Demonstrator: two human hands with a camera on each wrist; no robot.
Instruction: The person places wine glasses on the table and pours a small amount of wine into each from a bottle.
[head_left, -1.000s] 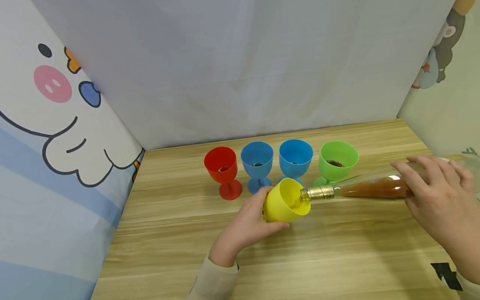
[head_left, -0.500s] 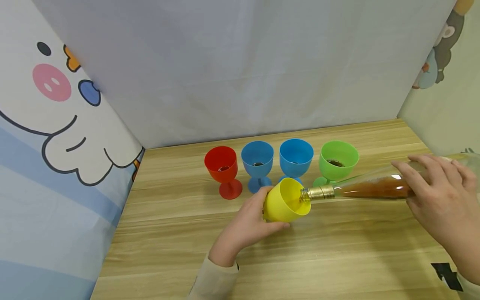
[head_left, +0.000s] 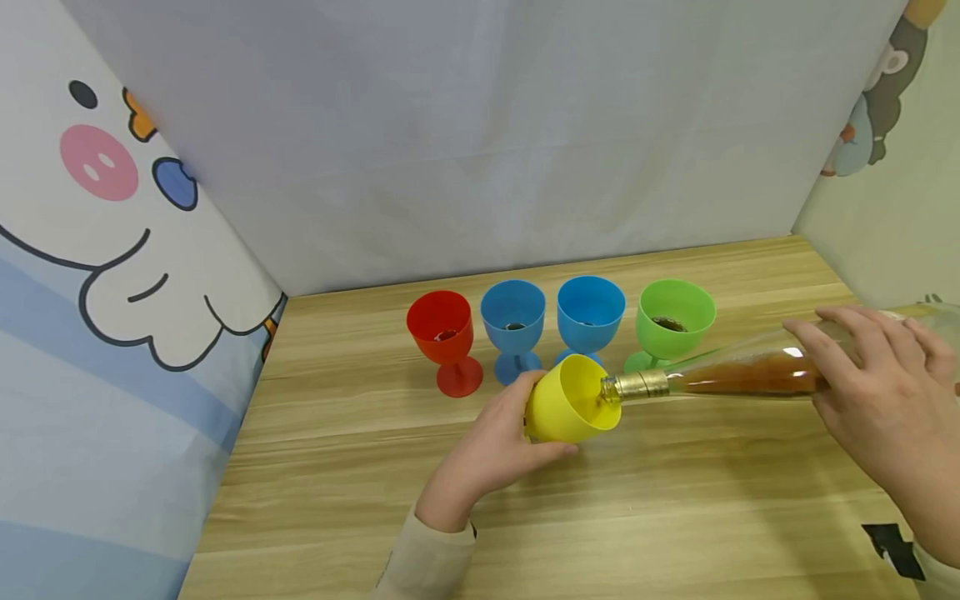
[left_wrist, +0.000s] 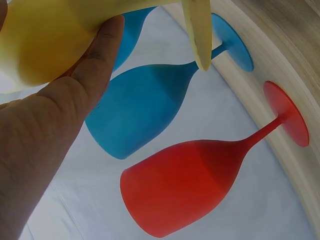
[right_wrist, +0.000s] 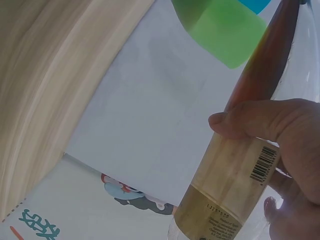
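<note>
My left hand (head_left: 498,446) grips a yellow goblet (head_left: 558,408) round its bowl and holds it tilted to the right. In the left wrist view the goblet's stem and foot (left_wrist: 197,35) show off the table. My right hand (head_left: 881,392) holds a clear glass bottle (head_left: 750,371) nearly level, its gold-banded neck (head_left: 637,386) pointing left. The bottle's mouth lies just inside the goblet's rim, and brown liquid fills its lower side. A yellowish trickle seems to run into the goblet. In the right wrist view the thumb presses near the bottle's label (right_wrist: 230,185).
Behind the hands stand a red goblet (head_left: 442,329), two blue goblets (head_left: 513,317) and a green goblet (head_left: 675,321) in a row, each with dark liquid inside. A wooden table (head_left: 337,483) carries them. Printed cloth walls (head_left: 525,150) close off the back and sides.
Both hands keep nearly the same pose, with the bottle's mouth staying at the goblet's rim. The whole head view has shifted very slightly.
</note>
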